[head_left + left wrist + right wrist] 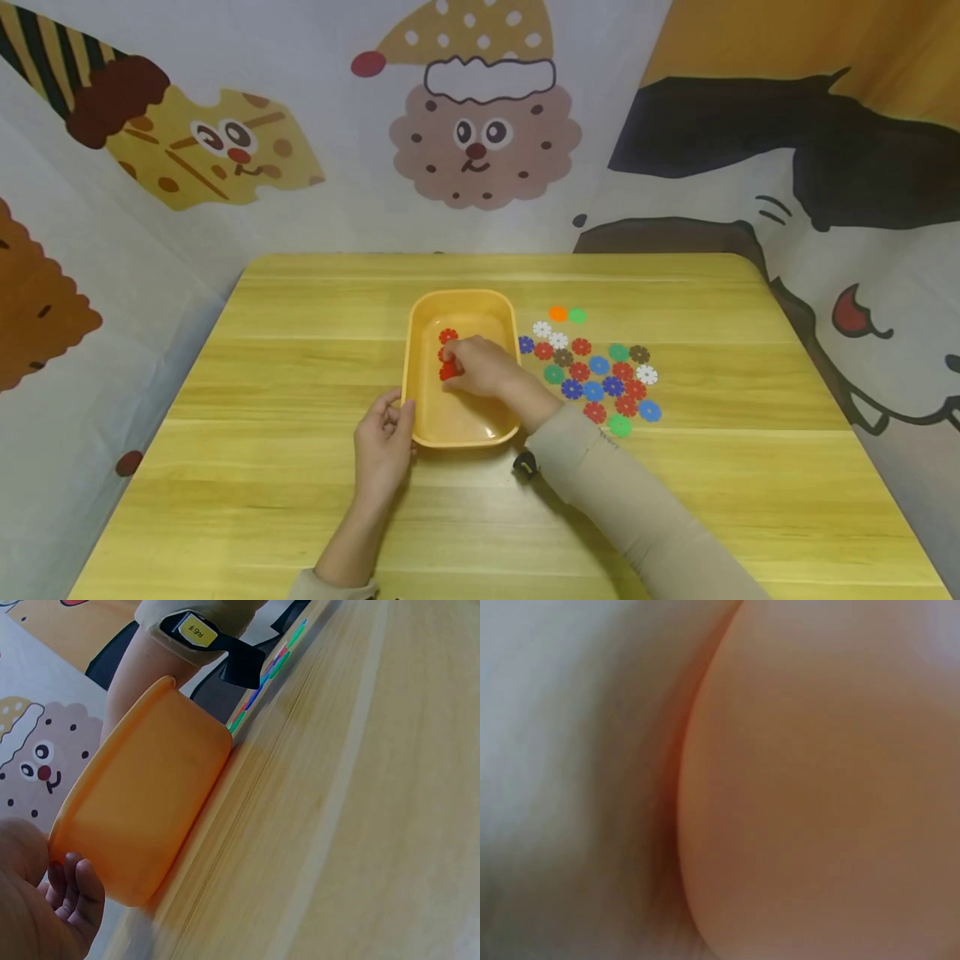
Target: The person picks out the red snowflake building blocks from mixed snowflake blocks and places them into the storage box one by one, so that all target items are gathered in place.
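Observation:
An orange-yellow plastic tray stands on the table, with red snowflake discs lying in a short column on its floor. My right hand reaches over the right rim and pinches a red disc at the lower end of that column; its fingers partly cover the pieces. At the tray's front left corner, my left hand holds the side, thumb along the rim and the other fingers curled. In the left wrist view, those curled fingers are beside the outer wall. The right wrist view shows only the blurred tray wall.
Right of the tray, several snowflake discs in red, blue, green, white, brown and orange lie flat in a loose group. The right forearm passes close to them. A black wrist device hangs under the right sleeve. A cartoon-printed curtain backs the table.

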